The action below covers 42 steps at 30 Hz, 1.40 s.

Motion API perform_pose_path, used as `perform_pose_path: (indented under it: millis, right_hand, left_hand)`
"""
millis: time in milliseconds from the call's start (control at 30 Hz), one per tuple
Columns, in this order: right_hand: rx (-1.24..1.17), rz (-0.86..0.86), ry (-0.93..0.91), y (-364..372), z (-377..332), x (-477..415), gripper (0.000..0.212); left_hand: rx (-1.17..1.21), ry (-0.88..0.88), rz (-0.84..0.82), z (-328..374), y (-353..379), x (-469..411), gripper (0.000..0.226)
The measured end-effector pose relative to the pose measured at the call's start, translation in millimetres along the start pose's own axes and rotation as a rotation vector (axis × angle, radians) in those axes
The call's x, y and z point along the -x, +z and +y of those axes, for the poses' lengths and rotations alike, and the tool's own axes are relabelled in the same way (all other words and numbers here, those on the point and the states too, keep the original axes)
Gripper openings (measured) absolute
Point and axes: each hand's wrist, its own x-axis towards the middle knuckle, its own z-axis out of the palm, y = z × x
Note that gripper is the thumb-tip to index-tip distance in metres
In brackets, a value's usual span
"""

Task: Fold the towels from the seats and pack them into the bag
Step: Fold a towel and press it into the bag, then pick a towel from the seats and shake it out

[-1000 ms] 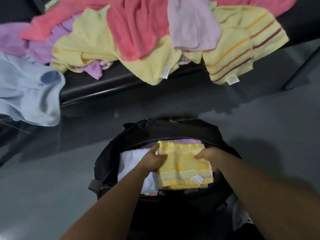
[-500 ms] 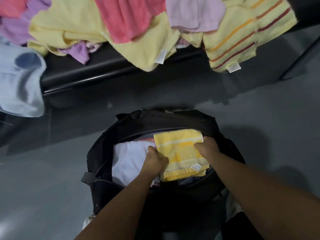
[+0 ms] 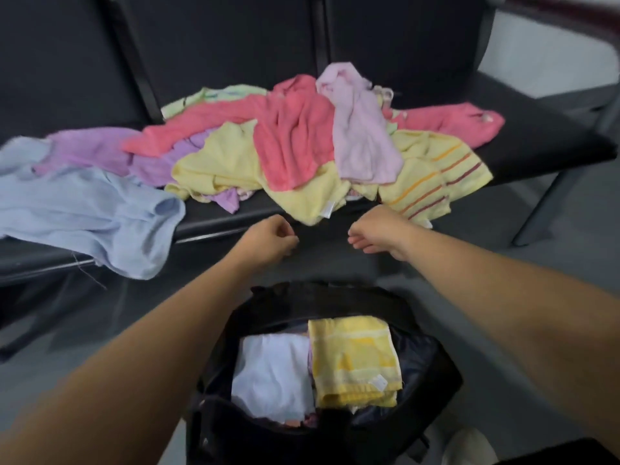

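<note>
Black duffel bag on grey floor, mouth open upward. Folded yellow towel lies flat in the right half of the opening. Its long axis runs near-to-far, slightly tilted, with the label at the near right corner. Folded white towel is beside it on the left, touching.

Left hand is empty, fingers loosely curled. Right hand is empty, fingers drooping and relaxed. Both hover over the bare floor strip between the bag and the front edge of the black seats.

Unfolded pile on the seats:
- Coral towel and pale pink towel are on top.
- Plain yellow towel hangs over the front edge.
- Striped yellow towel overhangs at right.
- Light blue towel drapes over the edge at left.
- Purple towel is behind the blue one.

Seat surface is bare at the right end.
</note>
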Motion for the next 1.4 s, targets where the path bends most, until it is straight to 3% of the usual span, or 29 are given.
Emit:
perform_pose_path:
  millis: [100, 233, 400, 500, 600, 700, 833, 933, 1033, 1167, 1267, 1333, 1400]
  right_hand:
    - [-0.088, 0.023, -0.065, -21, -41, 2, 0.011]
    - [-0.023, 0.201, -0.149, -45, -80, -13, 0.005]
    - [0.330, 0.326, -0.284, -45, -97, -46, 0.056]
    - [0.538, 0.299, -0.224, -32, -90, -68, 0.073]
    - [0.642, 0.388, -0.279, -29, -74, -83, 0.043]
    - [0.486, 0.508, -0.388, -40, -70, -88, 0.012]
    - [0.307, 0.586, -0.487, -59, -92, -70, 0.023]
    - [0.109, 0.615, -0.560, -71, -121, -41, 0.032]
    - [-0.103, 0.580, -0.598, -82, -149, -6, 0.027]
    - [-0.314, 0.468, -0.662, -92, -180, 48, 0.026]
    - [-0.400, 0.368, -0.706, -99, -205, 93, 0.016]
    - [-0.494, 0.314, -0.727, -107, -223, 127, 0.021]
    - [-0.597, 0.260, -0.762, -117, -241, 155, 0.022]
  left_hand:
    - [0.036, 0.032, 0.076, 21, -36, -9, 0.007]
    - [-0.067, 0.052, 0.209, 33, -68, -29, 0.011]
    - [-0.162, 0.130, 0.263, 30, -75, -64, 0.030]
    - [-0.198, 0.186, 0.133, 25, -65, -82, 0.052]
    - [-0.241, 0.179, 0.104, 16, -49, -95, 0.055]
    - [-0.248, 0.192, 0.166, 14, -45, -100, 0.053]
    - [-0.254, 0.176, 0.108, 26, -53, -90, 0.058]
    - [-0.199, 0.166, 0.142, 44, -60, -74, 0.046]
    - [-0.083, 0.209, 0.170, 68, -70, -50, 0.045]
    - [0.299, 0.305, 0.061, 117, -85, -8, 0.081]
    - [0.329, 0.393, 0.008, 159, -100, 23, 0.103]
    - [0.205, 0.453, 0.053, 181, -113, 41, 0.094]
    - [0.104, 0.504, 0.171, 200, -128, 57, 0.053]
